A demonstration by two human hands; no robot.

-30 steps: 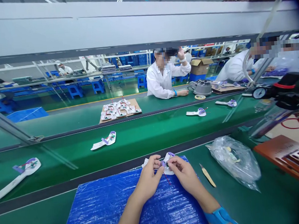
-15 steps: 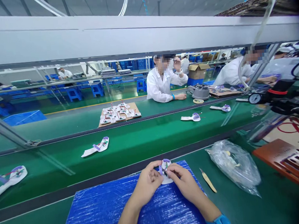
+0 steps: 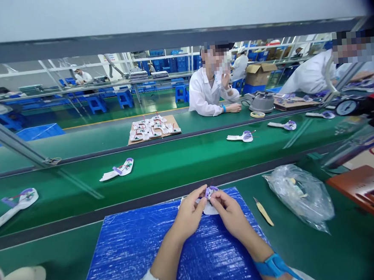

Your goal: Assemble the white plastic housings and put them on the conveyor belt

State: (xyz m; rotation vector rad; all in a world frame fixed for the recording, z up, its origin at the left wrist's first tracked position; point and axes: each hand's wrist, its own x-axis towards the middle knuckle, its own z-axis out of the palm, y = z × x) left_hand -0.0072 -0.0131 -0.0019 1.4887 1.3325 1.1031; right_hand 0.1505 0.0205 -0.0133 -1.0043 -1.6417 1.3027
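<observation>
Over the far edge of a blue ribbed mat (image 3: 134, 254), both my hands pinch one small white plastic part with a purple piece (image 3: 209, 198). My left hand (image 3: 189, 212) grips its left side with the thumb stretched over the top. My right hand (image 3: 231, 211) closes on its right side; a blue strap (image 3: 272, 265) circles that wrist. The fingers hide most of the part.
A small tan-handled tool (image 3: 263, 211) and a crumpled clear plastic bag (image 3: 301, 196) lie right of the mat. Several white spoon-shaped assemblies (image 3: 117, 170) ride the green conveyor belt (image 3: 176, 166). A cardboard tray of parts (image 3: 152, 128) sits beyond. A person in a white coat (image 3: 212, 93) sits opposite.
The view has tipped downward and the belt parts have shifted. My hands keep hold of the white part, turning it slightly; the purple piece now sits at the top.
</observation>
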